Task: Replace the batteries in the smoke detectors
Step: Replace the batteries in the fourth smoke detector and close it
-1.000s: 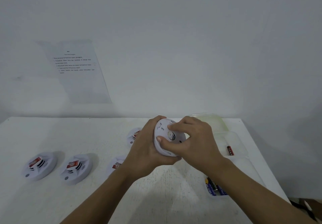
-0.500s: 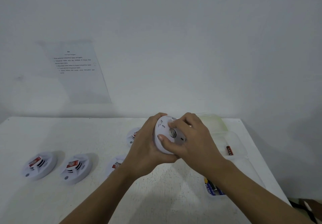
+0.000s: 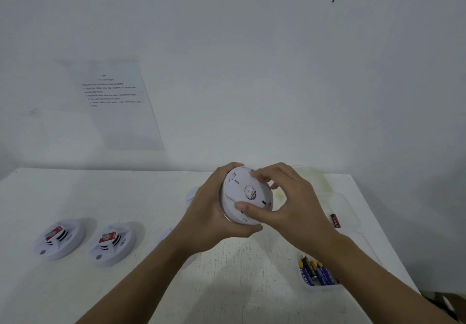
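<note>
We seem mid-task: our left grip (image 3: 209, 212) cups one detector (image 3: 234, 192), our right grip (image 3: 295, 205) pinches its back, seemingly unopened. Two more detectors (image 3: 60, 238) lie on the desk (image 3: 151, 286); batteries (image 3: 312, 270) wait.

white detectors (image 3: 60, 238), blue-yellow batteries (image 3: 316, 272)

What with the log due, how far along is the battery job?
Done: hard to tell; a lone red battery in the far tray may be a spent one. In hand: the left hand and right hand grip one detector, its back toward the camera. Left: two detectors sit at left on the table, and batteries wait in the near tray.
</note>
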